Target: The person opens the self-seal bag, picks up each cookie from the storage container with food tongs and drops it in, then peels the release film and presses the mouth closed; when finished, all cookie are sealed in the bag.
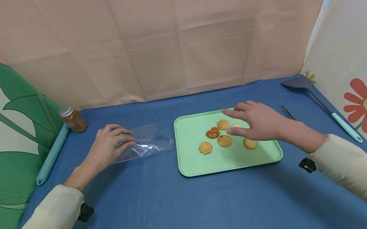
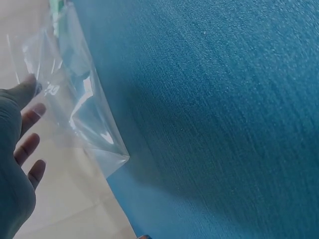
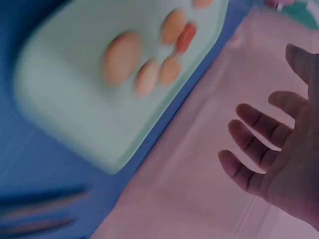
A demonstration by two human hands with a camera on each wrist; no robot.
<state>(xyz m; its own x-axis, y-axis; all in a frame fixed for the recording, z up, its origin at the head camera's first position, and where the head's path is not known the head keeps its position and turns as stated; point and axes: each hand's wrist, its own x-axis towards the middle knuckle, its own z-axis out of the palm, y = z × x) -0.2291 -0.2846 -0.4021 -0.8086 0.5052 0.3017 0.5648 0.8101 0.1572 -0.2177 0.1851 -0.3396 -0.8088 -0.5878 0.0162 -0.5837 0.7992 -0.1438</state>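
Note:
My left hand (image 1: 113,141) pinches the near edge of a clear plastic bag (image 1: 153,140), left of the tray; in the left wrist view the thumb and a finger meet the transparent film (image 2: 84,99) while other fingers stay apart from it. My right hand (image 1: 255,118), fingers spread, hovers over the right part of a pale green tray (image 1: 192,165). On the tray lie several biscuits: a pretzel-shaped one (image 1: 213,133), swirled cookies (image 1: 205,148), a round chip cookie (image 1: 224,141) and a plain round one (image 1: 250,143). Another cookie is partly hidden by the right fingers.
At the back left stands a jar (image 1: 75,119) of brown contents beside a light blue roll (image 1: 52,154). Along the right lie a grey spatula (image 1: 319,99) with a pale handle and a thin dark utensil (image 1: 288,112). A beige cloth wall (image 1: 159,53) closes the back.

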